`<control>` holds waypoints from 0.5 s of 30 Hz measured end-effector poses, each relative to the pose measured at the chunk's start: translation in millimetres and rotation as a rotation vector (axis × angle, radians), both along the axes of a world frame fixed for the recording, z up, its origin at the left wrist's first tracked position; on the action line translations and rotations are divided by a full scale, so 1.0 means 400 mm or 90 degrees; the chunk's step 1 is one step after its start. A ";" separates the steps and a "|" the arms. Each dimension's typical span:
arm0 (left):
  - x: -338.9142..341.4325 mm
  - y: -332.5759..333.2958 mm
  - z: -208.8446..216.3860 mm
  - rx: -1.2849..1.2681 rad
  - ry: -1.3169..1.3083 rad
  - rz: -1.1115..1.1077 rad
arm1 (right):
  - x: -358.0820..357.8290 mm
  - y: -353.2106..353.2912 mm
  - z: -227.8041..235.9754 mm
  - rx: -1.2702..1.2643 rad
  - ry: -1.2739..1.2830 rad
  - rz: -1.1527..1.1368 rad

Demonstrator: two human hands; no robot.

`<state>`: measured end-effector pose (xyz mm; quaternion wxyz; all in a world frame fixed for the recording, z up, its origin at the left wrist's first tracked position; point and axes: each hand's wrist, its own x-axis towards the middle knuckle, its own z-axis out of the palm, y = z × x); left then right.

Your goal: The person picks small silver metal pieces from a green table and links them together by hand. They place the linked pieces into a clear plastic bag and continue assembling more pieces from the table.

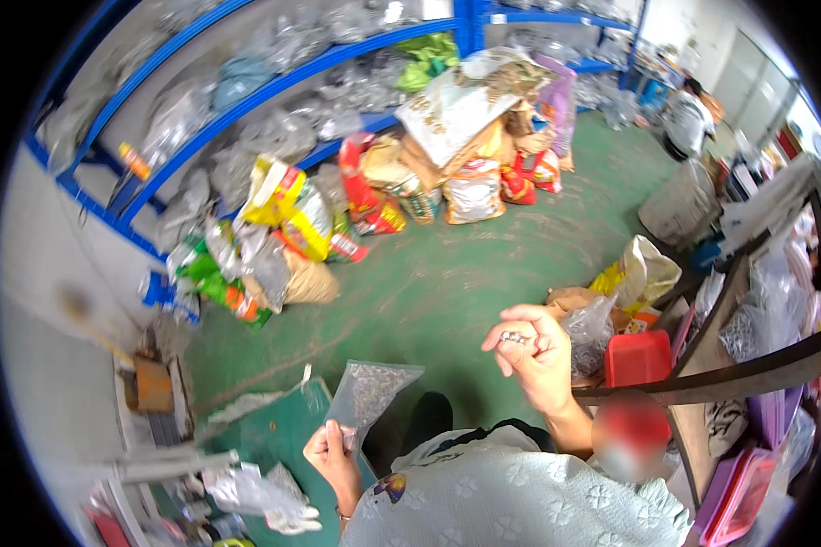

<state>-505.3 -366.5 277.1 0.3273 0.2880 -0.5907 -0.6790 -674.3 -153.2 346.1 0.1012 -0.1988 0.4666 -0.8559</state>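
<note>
My left hand [334,453] is closed on the lower end of a see-through plastic bag [374,387], thumb on top. Many small greyish pieces fill the bag, too fine to name. Raised to the right of it, my right hand [536,351] has its fingers curled. Several small shiny metal pieces [513,337] lie in a short row between its thumb and fingers. The two hands are apart, with the bag spread over the floor and my dark-clad leg.
Blue shelves [274,87] loaded with plastic bags run along the back. Filled sacks [474,191] stand on the green floor [420,283] before them. To my right are a red tray [637,357] and a cluttered rack [748,378]. A person in white [689,123] is low down at the far right.
</note>
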 end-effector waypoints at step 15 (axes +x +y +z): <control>-0.919 -0.141 -0.174 -0.097 -0.130 -0.372 | -0.623 0.002 0.027 0.020 0.025 -0.298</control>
